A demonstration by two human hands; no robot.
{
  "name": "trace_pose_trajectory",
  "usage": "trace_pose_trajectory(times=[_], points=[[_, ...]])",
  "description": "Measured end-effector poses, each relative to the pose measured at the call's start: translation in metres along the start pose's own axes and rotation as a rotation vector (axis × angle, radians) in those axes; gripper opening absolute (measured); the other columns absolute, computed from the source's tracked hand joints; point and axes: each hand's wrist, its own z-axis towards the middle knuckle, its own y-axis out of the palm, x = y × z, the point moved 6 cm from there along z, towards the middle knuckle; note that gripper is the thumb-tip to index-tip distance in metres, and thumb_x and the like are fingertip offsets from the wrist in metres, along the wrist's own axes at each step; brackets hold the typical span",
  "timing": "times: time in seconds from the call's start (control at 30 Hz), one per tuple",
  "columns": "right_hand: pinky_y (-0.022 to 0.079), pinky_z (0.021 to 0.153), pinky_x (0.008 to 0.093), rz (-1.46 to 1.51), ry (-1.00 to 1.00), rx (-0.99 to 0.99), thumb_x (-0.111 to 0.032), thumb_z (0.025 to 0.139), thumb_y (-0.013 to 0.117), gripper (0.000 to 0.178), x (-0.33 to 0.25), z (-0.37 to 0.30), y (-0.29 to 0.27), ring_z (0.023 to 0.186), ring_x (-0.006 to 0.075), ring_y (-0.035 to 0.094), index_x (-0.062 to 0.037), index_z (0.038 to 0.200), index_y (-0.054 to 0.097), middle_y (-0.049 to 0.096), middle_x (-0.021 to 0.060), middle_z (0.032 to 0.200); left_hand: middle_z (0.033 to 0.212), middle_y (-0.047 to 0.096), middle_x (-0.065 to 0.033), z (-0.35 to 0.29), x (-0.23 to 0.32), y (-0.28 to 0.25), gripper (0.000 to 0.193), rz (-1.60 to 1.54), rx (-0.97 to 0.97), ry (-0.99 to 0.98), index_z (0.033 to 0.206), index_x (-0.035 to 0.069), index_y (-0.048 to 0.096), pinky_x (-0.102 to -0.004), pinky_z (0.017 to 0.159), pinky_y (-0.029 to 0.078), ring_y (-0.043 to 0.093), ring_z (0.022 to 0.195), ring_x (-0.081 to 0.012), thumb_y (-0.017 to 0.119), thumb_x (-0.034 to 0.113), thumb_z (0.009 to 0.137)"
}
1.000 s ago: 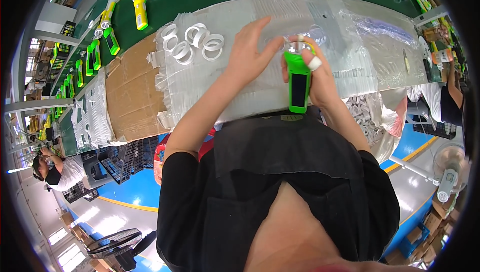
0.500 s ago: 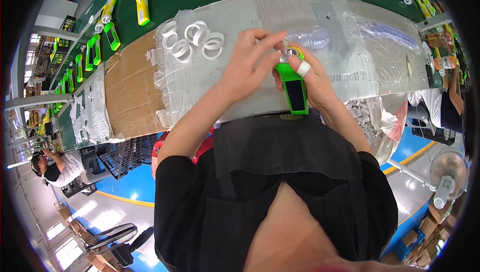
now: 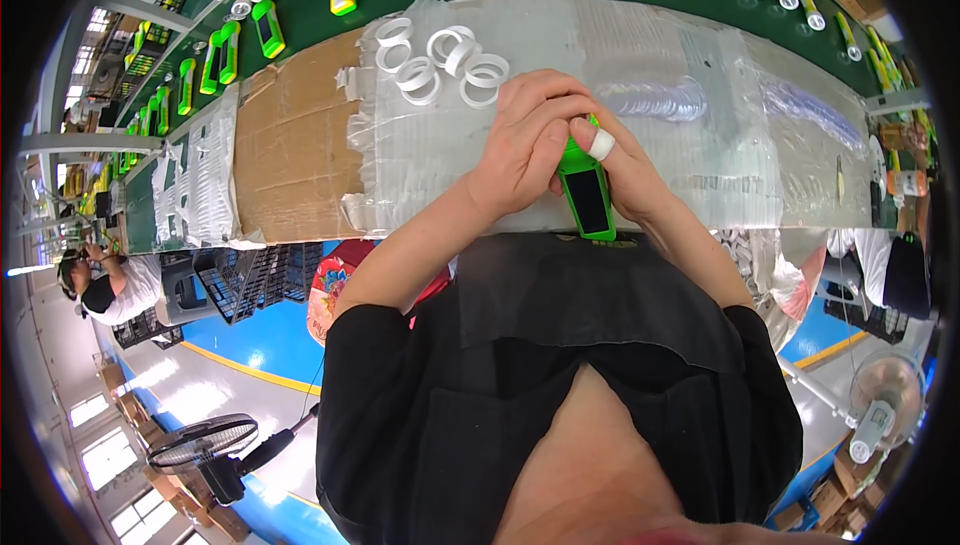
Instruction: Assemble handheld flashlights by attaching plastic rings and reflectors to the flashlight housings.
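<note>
At the near edge of the table [image 3: 410, 155]: torch [image 3: 588, 203], long axis tail-bodyward, head away. Both hands touch it: right hand [image 3: 626, 171] grip closed round neck, left hand [image 3: 530, 145] cupped over head, hold hidden.

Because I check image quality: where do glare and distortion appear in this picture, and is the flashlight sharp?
Head view: the far edge of the plastic-covered table bows into an arc; head view: windows at lower left wash out and glare whitens patches of floor; head view: the green flashlight and right hand look fairly sharp.
</note>
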Motion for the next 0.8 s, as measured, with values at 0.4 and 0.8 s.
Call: trace_pose_trajectory(times=[0.4, 0.8], points=[[0.047, 0.063, 0.0285, -0.223, -0.464, -0.001, -0.016, 0.097, 0.054, 0.030, -0.020, 0.059, -0.018, 0.069, 0.0136, 0.058, -0.0060, 0.125, 0.049, 0.059, 0.0067, 0.085, 0.132, 0.052, -0.0133, -0.014, -0.082, -0.076, 0.043, 0.701, -0.265, -0.120, 0.122, 0.015, 0.063, -0.0461, 0.094, 0.046, 0.052, 0.118, -0.0345, 0.069, 0.009, 0.080], [0.048, 0.064, 0.0277, -0.238, -0.495, -0.028, -0.018, 0.094, 0.059, 0.034, -0.018, 0.065, -0.018, 0.069, 0.0124, 0.057, -0.0056, 0.124, 0.048, 0.060, 0.0059, 0.086, 0.095, 0.063, -0.0078, 0.021, -0.053, -0.095, 0.021, 0.291, -0.057, -0.323, 0.093, 0.005, 0.071, -0.0293, 0.060, 0.050, 0.063, 0.073, -0.0173, 0.080, 0.012, 0.075]])
